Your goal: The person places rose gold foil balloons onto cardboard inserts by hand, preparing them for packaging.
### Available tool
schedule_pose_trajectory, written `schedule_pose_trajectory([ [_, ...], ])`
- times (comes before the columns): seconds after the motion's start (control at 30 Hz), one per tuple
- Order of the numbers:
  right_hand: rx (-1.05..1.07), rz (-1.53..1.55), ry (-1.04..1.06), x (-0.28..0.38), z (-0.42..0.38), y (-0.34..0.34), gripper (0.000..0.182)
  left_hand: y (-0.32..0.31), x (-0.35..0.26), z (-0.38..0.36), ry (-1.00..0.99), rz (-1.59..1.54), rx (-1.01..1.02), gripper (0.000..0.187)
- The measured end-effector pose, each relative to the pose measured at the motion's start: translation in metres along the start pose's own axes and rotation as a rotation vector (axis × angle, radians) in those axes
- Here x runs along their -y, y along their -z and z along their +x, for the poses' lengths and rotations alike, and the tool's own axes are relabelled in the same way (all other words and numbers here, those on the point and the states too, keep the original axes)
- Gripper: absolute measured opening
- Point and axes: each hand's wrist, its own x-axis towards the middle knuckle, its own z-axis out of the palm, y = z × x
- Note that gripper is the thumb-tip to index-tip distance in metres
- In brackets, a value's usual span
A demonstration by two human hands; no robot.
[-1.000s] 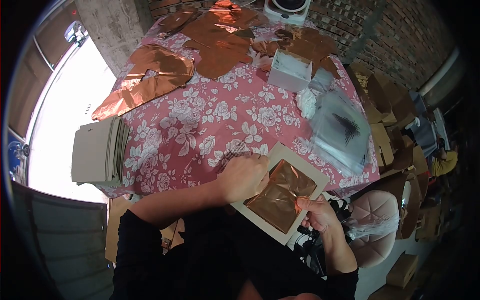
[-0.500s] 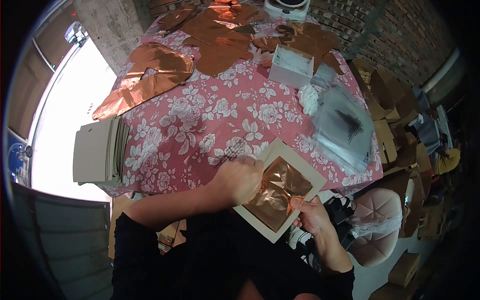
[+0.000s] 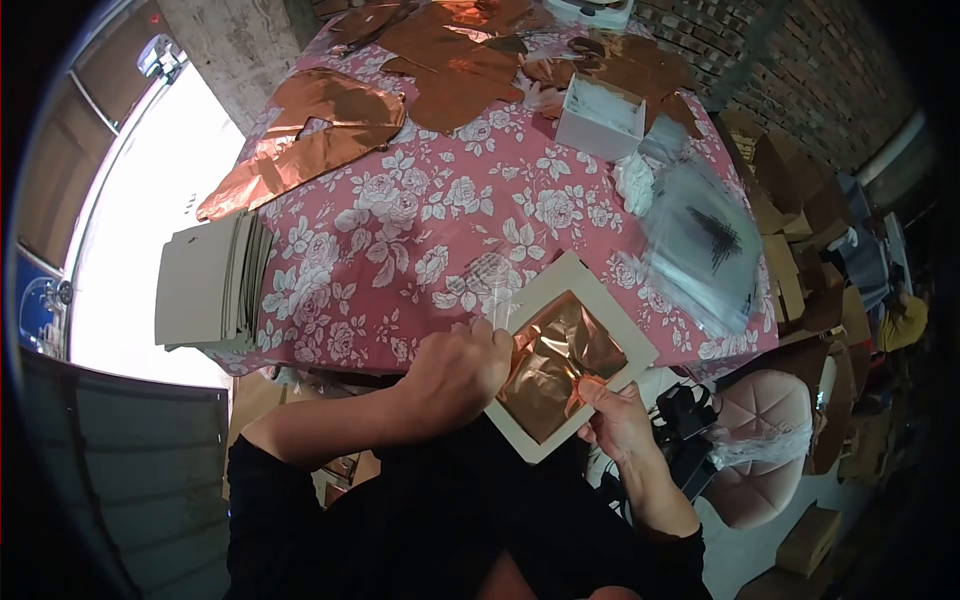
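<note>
A grey-beige cardboard sheet, tilted cornerwise, is held over the table's near edge. On it lies a folded, creased copper-coloured foil piece. My right hand grips the board's lower right edge, its thumb pressing on the foil. At the board's left edge my left hand is closed, knuckles up, with its fingertips hidden. A clear plastic bag with dark print lies on the cloth just beyond it, and thin clear film rises at the fingers, which seem to pinch it.
Cardboard sheets are stacked at the table's left edge. Copper foil shapes lie across the far side of the flowered tablecloth. At right are a white box and a pile of clear bags. A padded chair stands beyond.
The view has shifted slightly. My left hand has drawn a little away from the foil toward the board's left edge, with clear film now visible above it. My right hand keeps its grip.
</note>
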Motion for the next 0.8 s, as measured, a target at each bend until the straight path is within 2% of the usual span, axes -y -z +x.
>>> schedule_pose_trajectory([
  [0.13,-0.049,0.004,0.046,0.0,-0.004,-0.014,0.011,0.006,0.005,-0.009,0.044,-0.048,-0.018,0.009],
  [0.2,-0.025,-0.001,0.039,-0.002,-0.004,-0.012,0.01,0.008,0.006,-0.013,0.093,-0.038,0.073,0.009],
  [0.37,0.037,-0.016,0.046,-0.008,-0.002,-0.016,0.007,0.018,-0.001,-0.015,0.087,-0.007,0.091,0.01],
  [0.43,-0.045,0.023,0.059,-0.009,-0.004,-0.029,0.009,0.02,-0.001,-0.015,0.07,-0.002,0.095,0.01],
  [0.53,0.013,0.042,0.093,-0.018,-0.003,-0.029,0.008,0.019,0.005,-0.017,0.083,-0.007,0.08,0.013],
  [0.8,0.004,0.029,0.088,-0.022,-0.005,-0.034,0.012,0.016,0.011,-0.023,0.193,-0.02,0.167,0.019],
])
